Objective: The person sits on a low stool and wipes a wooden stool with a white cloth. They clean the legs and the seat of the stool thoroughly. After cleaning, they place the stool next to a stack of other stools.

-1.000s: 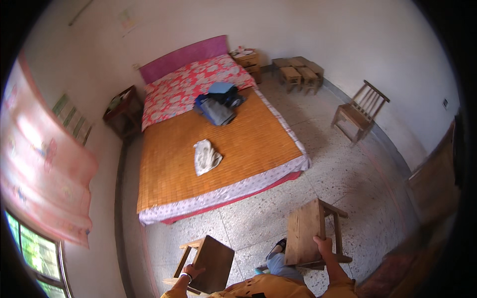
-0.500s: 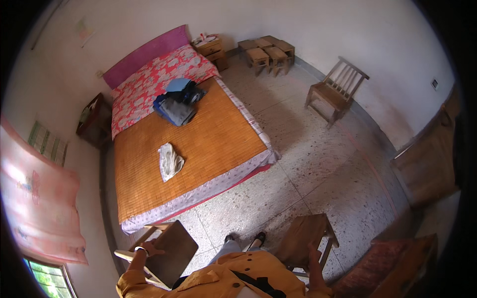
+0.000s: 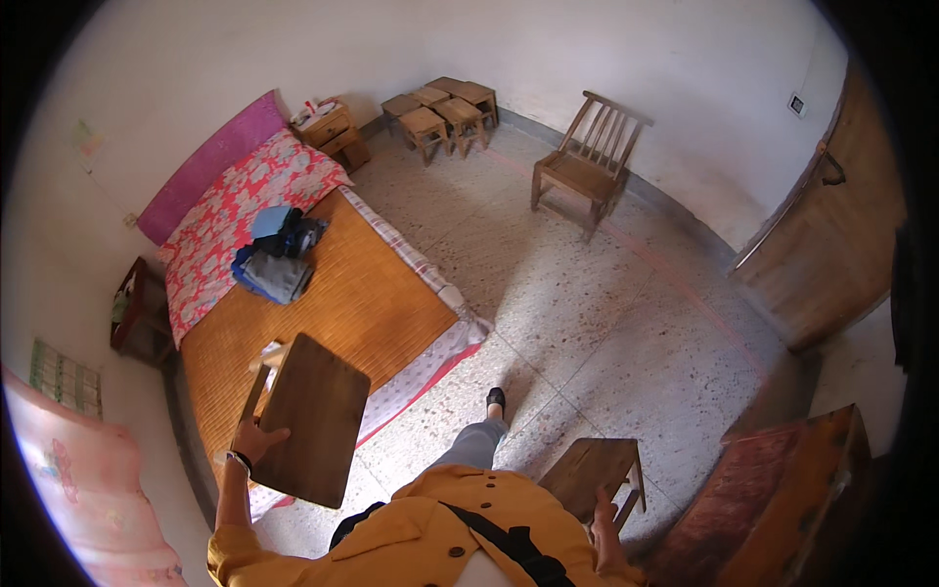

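Note:
My left hand (image 3: 256, 440) grips a wooden stool (image 3: 321, 421) by its side, thumb on the dark seat. The stool is tipped, its seat turned toward the right, one pale leg pointing out over the bed. Low on the right, my right hand (image 3: 604, 519) is wrapped round the edge of a second wooden stool (image 3: 590, 467), whose seat faces up and whose legs show at its right. The fingers of that hand are partly hidden. One dark shoe (image 3: 496, 399) of mine is on the floor between the two stools.
A bed (image 3: 401, 293) with folded clothes (image 3: 279, 264) lies ahead left. Several wooden stools (image 3: 423, 121) cluster by the far wall, right of a nightstand (image 3: 328, 129). A slatted chair (image 3: 584, 171) stands by the right wall, near a wooden door (image 3: 831, 235). A reddish chest (image 3: 753, 489) is close at lower right.
My view has turned right and I have stepped forward. The left stool has risen and now covers most of the white cloth on the bed. Both hands keep their stools.

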A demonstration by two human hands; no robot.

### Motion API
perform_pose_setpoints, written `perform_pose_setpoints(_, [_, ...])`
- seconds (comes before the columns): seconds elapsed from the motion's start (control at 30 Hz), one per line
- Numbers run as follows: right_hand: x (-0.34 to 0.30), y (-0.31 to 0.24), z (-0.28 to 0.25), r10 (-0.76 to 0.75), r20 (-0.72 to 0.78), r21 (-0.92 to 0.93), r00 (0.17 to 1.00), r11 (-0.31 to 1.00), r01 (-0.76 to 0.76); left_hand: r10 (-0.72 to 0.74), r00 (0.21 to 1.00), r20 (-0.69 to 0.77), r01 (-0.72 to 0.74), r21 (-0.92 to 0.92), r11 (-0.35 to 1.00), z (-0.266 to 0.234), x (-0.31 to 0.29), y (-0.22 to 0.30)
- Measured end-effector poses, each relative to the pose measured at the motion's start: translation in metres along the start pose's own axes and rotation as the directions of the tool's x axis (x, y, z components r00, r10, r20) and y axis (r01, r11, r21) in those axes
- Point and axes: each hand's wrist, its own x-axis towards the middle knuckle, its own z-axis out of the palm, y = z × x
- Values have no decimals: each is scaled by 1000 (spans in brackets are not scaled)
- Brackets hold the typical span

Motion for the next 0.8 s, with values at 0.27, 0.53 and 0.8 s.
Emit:
perform_pose_setpoints(0.27, [-12, -104, 34, -10, -67, 212, 998, 977, 25, 335, 927, 169, -347, 46, 937, 57, 148, 211])
perform_pose_setpoints(0.53, [8, -199, 98, 236, -155, 432, 959, 889, -149, 476, 723, 500, -593, 96, 799, 135, 253, 387])
perform_pose_setpoints(0.8, [90, -309, 144, 374, -21, 481, 927, 817, -319, 539, 574, 617, -724, 75, 685, 243, 305, 506])
